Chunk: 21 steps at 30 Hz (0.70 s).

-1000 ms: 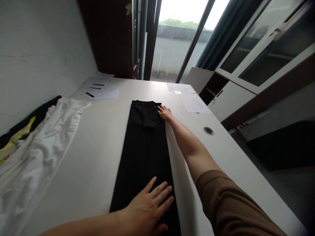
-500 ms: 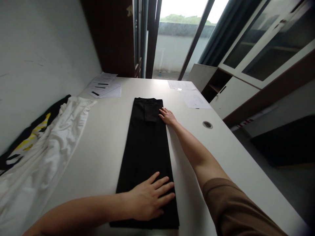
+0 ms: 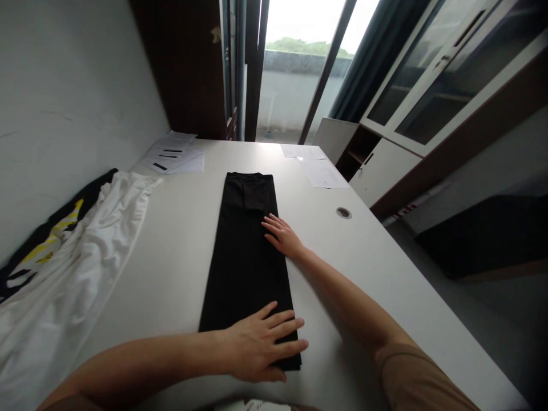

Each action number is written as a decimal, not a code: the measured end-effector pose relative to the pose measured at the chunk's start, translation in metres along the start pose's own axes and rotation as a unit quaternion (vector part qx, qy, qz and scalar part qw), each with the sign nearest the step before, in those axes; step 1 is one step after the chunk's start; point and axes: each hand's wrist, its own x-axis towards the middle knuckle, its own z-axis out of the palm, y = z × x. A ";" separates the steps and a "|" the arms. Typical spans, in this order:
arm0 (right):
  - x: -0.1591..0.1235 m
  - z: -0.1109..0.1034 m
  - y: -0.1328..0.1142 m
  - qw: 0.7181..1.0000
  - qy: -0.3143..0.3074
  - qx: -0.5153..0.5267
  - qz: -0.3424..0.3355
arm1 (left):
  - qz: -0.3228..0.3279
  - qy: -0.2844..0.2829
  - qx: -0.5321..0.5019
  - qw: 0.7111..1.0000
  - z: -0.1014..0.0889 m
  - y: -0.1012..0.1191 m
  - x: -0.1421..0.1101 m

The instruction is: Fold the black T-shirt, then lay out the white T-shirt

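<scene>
A long black garment (image 3: 246, 245), folded into a narrow strip, lies lengthwise down the middle of a white table (image 3: 171, 240). My left hand (image 3: 261, 342) lies flat and open on the strip's near end, fingers spread toward the right. My right hand (image 3: 282, 235) rests open on the right edge of the strip, about halfway along it, palm down. Neither hand grips the cloth.
White cloth (image 3: 72, 268) and a black-and-yellow garment (image 3: 47, 234) are heaped at the left by the wall. Papers (image 3: 173, 158) lie at the far left corner, more sheets (image 3: 317, 168) at the far right. A cable hole (image 3: 343, 213) sits near the right edge. A cabinet (image 3: 381, 165) stands beyond.
My right hand has slid back along the garment's right edge from the far end to the middle. My left hand stays flat on the near end.
</scene>
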 end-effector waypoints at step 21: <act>-0.064 -0.024 -0.110 0.957 -0.194 0.070 -0.206 | -0.258 0.118 0.083 0.955 -0.023 -0.148 -0.049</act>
